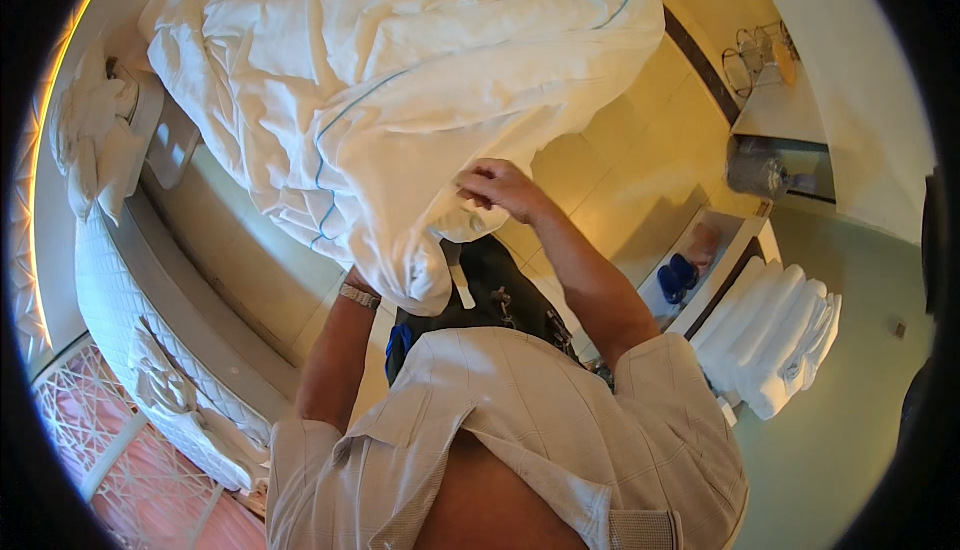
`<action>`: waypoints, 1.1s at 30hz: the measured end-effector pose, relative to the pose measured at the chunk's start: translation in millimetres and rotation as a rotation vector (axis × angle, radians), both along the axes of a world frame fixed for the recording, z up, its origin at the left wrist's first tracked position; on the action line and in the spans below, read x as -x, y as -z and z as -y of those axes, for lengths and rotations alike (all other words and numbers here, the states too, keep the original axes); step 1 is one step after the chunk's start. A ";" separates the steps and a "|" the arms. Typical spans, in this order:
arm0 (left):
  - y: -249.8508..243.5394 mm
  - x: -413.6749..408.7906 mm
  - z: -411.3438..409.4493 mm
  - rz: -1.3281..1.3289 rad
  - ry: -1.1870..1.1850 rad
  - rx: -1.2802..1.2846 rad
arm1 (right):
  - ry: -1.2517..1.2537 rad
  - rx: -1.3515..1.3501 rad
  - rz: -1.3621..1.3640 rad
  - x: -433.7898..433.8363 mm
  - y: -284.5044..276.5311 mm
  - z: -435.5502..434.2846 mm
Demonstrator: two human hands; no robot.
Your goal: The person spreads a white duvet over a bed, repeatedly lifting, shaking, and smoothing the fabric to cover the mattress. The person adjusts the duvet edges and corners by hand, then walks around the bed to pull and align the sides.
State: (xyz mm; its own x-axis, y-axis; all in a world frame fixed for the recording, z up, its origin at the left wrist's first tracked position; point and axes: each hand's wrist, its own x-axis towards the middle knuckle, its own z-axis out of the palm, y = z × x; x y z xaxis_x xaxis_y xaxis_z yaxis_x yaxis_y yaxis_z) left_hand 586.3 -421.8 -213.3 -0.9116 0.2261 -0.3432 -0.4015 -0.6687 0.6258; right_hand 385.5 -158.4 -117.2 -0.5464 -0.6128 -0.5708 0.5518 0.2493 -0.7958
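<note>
A large white duvet or quilt in a white cover [420, 122], with a thin blue line running over it, spreads from the top of the view down to my waist. My left hand [358, 280] is mostly hidden behind the gathered lower edge of the cloth; a metal-banded watch [360, 295] is on that wrist. Over the right side of the bunched cloth is my right hand [499, 188], its fingers curled. Whether those fingers pinch the fabric cannot be told. Below it, the cloth bunches into a rounded end near my dark trousers.
At left stands a bed with a quilted white mattress [112, 272], with crumpled linen [161, 377] on it and pillows [97, 137] beyond. Folded white towels or linens [772, 332] are stacked at right, by a low shelf with blue slippers [677, 277]. A desk [784, 111] stands farther back.
</note>
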 end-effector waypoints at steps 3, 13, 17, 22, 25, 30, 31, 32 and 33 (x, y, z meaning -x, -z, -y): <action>-10.7 -10.8 30.6 0.060 -0.149 0.137 | -0.074 -0.142 0.071 -22.2 69.3 -51.5; -68.3 17.0 116.9 -0.091 0.176 1.115 | 0.443 0.179 0.866 -171.5 200.5 43.3; -66.7 27.0 121.0 -0.161 0.275 1.184 | 1.116 0.305 0.918 -162.4 224.8 99.4; -70.9 38.5 126.1 -0.255 0.353 1.250 | 1.415 0.340 0.619 -135.5 219.9 82.6; -80.3 49.0 129.2 -0.302 0.375 1.306 | 1.492 0.385 0.506 -104.0 166.6 24.5; -97.9 72.3 135.4 -0.358 0.448 1.379 | 1.267 0.485 0.059 -50.8 47.0 -13.1; -97.8 72.5 135.6 -0.351 0.450 1.370 | 1.237 0.507 0.008 -41.1 20.6 -7.1; -96.2 70.2 133.0 -0.333 0.438 1.345 | 1.256 0.474 0.074 -34.8 2.7 1.4; -92.9 67.3 130.5 -0.314 0.431 1.322 | 1.276 0.440 0.141 -29.2 -12.1 15.3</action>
